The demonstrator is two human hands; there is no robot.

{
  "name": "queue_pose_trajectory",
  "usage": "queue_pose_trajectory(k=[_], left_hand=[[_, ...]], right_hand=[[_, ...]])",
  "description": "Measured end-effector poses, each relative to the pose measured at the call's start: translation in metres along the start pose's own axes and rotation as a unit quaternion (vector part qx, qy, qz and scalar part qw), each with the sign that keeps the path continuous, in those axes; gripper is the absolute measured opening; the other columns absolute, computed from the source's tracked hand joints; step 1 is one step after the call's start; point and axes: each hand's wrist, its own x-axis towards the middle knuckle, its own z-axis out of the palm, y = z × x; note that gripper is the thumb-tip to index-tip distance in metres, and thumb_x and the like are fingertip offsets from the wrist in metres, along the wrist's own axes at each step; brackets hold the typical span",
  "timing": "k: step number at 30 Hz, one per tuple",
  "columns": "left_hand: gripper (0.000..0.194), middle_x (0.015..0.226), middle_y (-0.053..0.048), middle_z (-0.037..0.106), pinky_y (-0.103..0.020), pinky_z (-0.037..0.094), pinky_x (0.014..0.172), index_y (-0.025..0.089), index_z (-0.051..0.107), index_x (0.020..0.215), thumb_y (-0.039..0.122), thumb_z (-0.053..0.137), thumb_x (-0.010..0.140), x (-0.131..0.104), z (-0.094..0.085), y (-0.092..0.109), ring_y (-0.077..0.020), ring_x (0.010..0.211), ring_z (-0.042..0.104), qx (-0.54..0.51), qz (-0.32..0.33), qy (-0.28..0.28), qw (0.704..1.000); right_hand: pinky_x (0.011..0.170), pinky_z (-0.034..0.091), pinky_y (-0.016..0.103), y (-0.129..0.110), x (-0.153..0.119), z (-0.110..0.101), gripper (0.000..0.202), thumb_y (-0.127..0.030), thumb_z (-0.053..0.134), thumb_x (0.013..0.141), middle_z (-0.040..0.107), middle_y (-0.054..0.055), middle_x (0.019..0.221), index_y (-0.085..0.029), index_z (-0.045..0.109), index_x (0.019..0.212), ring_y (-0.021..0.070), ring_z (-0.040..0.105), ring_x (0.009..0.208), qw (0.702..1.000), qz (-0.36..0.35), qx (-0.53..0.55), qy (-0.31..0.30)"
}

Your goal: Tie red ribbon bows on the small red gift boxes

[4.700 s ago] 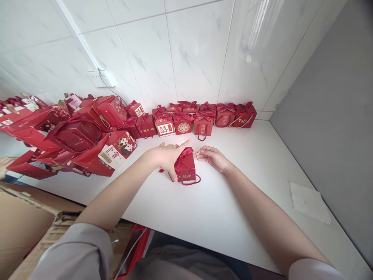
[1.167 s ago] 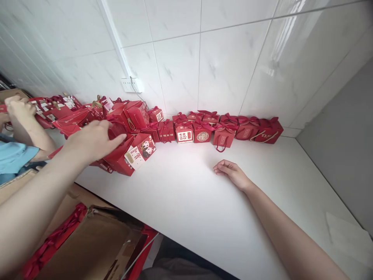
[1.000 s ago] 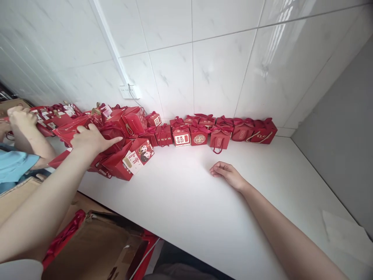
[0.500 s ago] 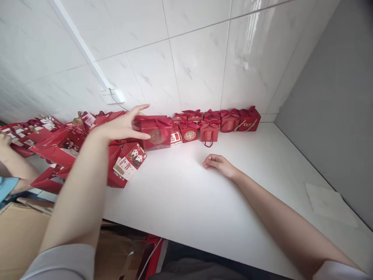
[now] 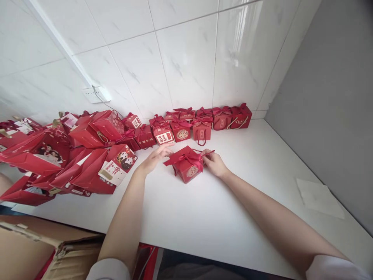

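Note:
A red gift box [image 5: 190, 170] with a ribbon bow on top and a round pale emblem sits tilted toward me on the white table [image 5: 186, 221]. At its right edge, my right hand [image 5: 215, 162] is closed on it; a thin dark red cord shows by the fingertips, partly hidden. My left hand [image 5: 154, 158] is to the left of the box, fingers stretched out and holding nothing. Just behind stands a row of small red boxes, among them one with a white double-happiness label [image 5: 163, 138] and one with a cord handle [image 5: 201, 132].
Folded red bags [image 5: 93, 171] and boxes pile up on the left. A cardboard box [image 5: 78, 256] stands below the table's front left edge. On the right lies a thin white sheet [image 5: 319, 197]. A tiled wall [image 5: 186, 66] and a grey panel [image 5: 326, 101] bound the table.
My left hand moved from the row at the back down toward the front, and a red gift box now stands between my hands. My right hand has closed on it. The view shifted right.

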Motion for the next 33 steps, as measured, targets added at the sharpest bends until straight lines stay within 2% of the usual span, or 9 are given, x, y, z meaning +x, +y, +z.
queue_pose_trajectory(k=[3,6,11,14,18,20,24,28,33], left_hand=[[0.07,0.098,-0.012,0.068,-0.043,0.047,0.094,0.013,0.056,0.127,0.069,0.035,0.091,0.0,0.004,-0.016,-0.026,0.094,0.064,-0.049,0.035,0.083,0.995],[0.052,0.115,-0.013,0.065,-0.04,0.046,0.096,0.016,0.061,0.119,0.057,0.042,0.093,0.002,0.015,-0.021,-0.0257,0.107,0.061,-0.045,0.031,0.115,0.992],[0.037,0.138,-0.009,0.054,-0.044,0.036,0.112,0.022,0.058,0.122,0.036,0.057,0.088,0.0,0.028,-0.006,-0.0285,0.134,0.045,-0.023,0.04,0.05,0.998],[0.038,0.142,-0.009,0.049,-0.048,0.032,0.116,0.024,0.053,0.124,0.035,0.059,0.088,-0.006,0.029,0.006,-0.0294,0.136,0.044,-0.015,0.043,0.007,0.999],[0.033,0.149,-0.01,0.041,-0.053,0.031,0.115,0.023,0.052,0.112,0.04,0.064,0.087,-0.014,0.027,0.018,-0.0328,0.137,0.041,0.007,0.022,-0.036,0.999],[0.033,0.15,-0.011,0.039,-0.051,0.038,0.11,0.022,0.05,0.107,0.039,0.067,0.085,-0.016,0.026,0.022,-0.0326,0.134,0.043,0.013,0.014,-0.056,0.998],[0.036,0.143,-0.01,0.045,-0.045,0.044,0.103,0.022,0.051,0.112,0.035,0.069,0.083,-0.017,0.024,0.023,-0.029,0.123,0.051,0.001,0.025,-0.077,0.997],[0.037,0.149,-0.011,0.041,-0.048,0.043,0.105,0.021,0.057,0.119,0.039,0.059,0.086,-0.014,0.017,0.013,-0.0344,0.131,0.046,-0.06,0.014,-0.107,0.992],[0.028,0.148,-0.009,0.043,-0.051,0.036,0.112,0.02,0.068,0.104,0.039,0.054,0.088,-0.011,0.015,0.003,-0.0368,0.137,0.04,-0.076,0.023,-0.07,0.994]], right_hand=[[0.069,0.044,0.031,0.001,0.001,0.003,0.027,-0.042,0.048,0.086,0.061,0.002,0.074,-0.02,0.053,0.07,0.0182,0.056,0.071,0.999,0.002,-0.043,-0.002],[0.067,0.044,0.031,-0.005,0.006,-0.001,0.029,-0.044,0.047,0.085,0.062,0.002,0.071,-0.021,0.053,0.068,0.0185,0.057,0.07,0.996,0.018,-0.082,-0.04],[0.054,0.044,0.031,-0.049,0.022,-0.027,0.018,-0.034,0.063,0.074,0.067,0.004,0.061,-0.019,0.063,0.063,0.0187,0.06,0.054,0.955,0.075,-0.182,-0.221],[0.054,0.041,0.032,-0.086,0.026,-0.039,0.021,-0.025,0.072,0.068,0.061,0.004,0.053,-0.02,0.059,0.052,0.0189,0.057,0.049,0.927,0.069,-0.273,-0.249],[0.068,0.039,0.035,-0.125,0.015,-0.024,0.02,-0.027,0.063,0.083,0.058,0.006,0.066,-0.022,0.056,0.065,0.0249,0.06,0.071,0.929,-0.026,-0.343,-0.139],[0.067,0.041,0.036,-0.137,0.003,-0.009,0.016,-0.029,0.052,0.092,0.062,0.008,0.079,-0.022,0.061,0.081,0.0247,0.06,0.075,0.903,-0.177,-0.383,-0.084],[0.082,0.049,0.042,-0.143,-0.019,0.013,0.021,-0.026,0.049,0.096,0.065,0.01,0.101,-0.022,0.068,0.087,0.0258,0.062,0.095,0.855,-0.344,-0.339,-0.19],[0.105,0.042,0.053,-0.126,-0.03,0.022,0.014,-0.024,0.06,0.092,0.059,0.012,0.131,-0.022,0.073,0.092,0.0329,0.052,0.127,0.844,-0.363,-0.324,-0.225],[0.113,0.035,0.057,-0.114,-0.024,0.023,0.031,-0.02,0.051,0.096,0.059,0.009,0.138,-0.025,0.065,0.123,0.0306,0.053,0.129,0.855,-0.363,-0.303,-0.216]])
